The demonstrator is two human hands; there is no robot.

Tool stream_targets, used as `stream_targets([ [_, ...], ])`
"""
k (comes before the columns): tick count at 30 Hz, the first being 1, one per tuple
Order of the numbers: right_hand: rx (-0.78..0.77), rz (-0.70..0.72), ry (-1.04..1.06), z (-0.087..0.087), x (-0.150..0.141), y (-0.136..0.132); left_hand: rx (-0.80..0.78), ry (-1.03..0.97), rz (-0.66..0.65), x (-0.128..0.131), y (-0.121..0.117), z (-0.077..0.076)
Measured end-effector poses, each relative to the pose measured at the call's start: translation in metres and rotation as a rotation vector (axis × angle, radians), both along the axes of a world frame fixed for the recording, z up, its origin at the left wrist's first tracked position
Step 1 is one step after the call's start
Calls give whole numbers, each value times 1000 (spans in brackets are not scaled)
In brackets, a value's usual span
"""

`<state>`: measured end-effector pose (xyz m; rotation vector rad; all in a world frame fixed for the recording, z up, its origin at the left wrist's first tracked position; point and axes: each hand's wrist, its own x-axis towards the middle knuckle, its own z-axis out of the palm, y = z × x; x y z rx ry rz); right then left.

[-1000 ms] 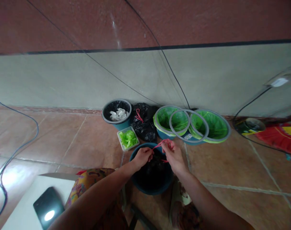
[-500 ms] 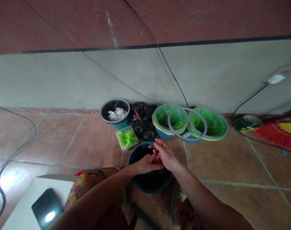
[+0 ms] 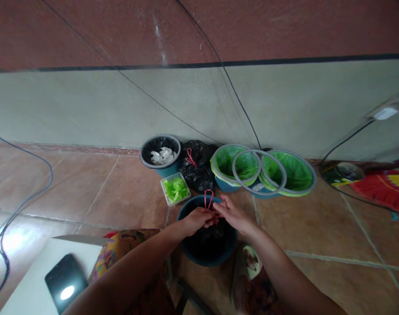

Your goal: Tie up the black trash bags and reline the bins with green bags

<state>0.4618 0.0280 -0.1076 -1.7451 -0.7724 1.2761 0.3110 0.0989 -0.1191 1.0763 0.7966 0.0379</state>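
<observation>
Both hands meet over a dark blue bucket (image 3: 182, 245) on the tiled floor. My left hand (image 3: 196, 220) is closed in a pinch around a red drawstring (image 3: 209, 197), one loop of which stands up above the fingers. My right hand (image 3: 232, 214) comes in from the other side, its fingers stretched out towards the string and touching or nearly touching it. Below the hands, black plastic (image 3: 215, 234) shows dimly inside the bucket; its lower part is lost in shadow.
Against the wall stand a bin (image 3: 166, 170) with black lining and white waste, a tied black bag (image 3: 199, 173) and two green-lined bins (image 3: 228, 186) with a loose grey ring (image 3: 236, 168). A tray (image 3: 169, 202) holds green plastic. A phone (image 3: 63, 273) lies on a white surface at left.
My hands have drawn slightly apart, and a red loop now shows above my left hand. My right hand has shifted a little to the right and lower.
</observation>
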Motion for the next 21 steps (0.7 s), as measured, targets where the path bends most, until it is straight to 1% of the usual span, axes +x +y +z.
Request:
stream_targets([
  [3,-38,-174,162,16,-4,0,-40,-31,137,0,3,-5],
  [5,-64,-220,270,30,-4,-1,-45,-41,240,-1,7,-7],
  [7,-105,-173,320,41,0,-6,-2,-40,306,-1,12,-7],
  [10,-156,5,328,51,9,-16,59,-43,316,-2,19,-8],
  [12,-198,92,312,51,15,-24,44,-62,322,-3,21,-9],
  [13,-227,109,299,50,18,-27,26,-74,334,-3,22,-9],
  [17,-337,78,184,38,27,-39,-25,-119,352,-4,24,-9],
  [19,-355,69,98,29,30,-43,-25,-127,315,-5,24,-7],
  [21,-371,83,1,19,34,-47,36,-96,230,-6,24,-6],
])
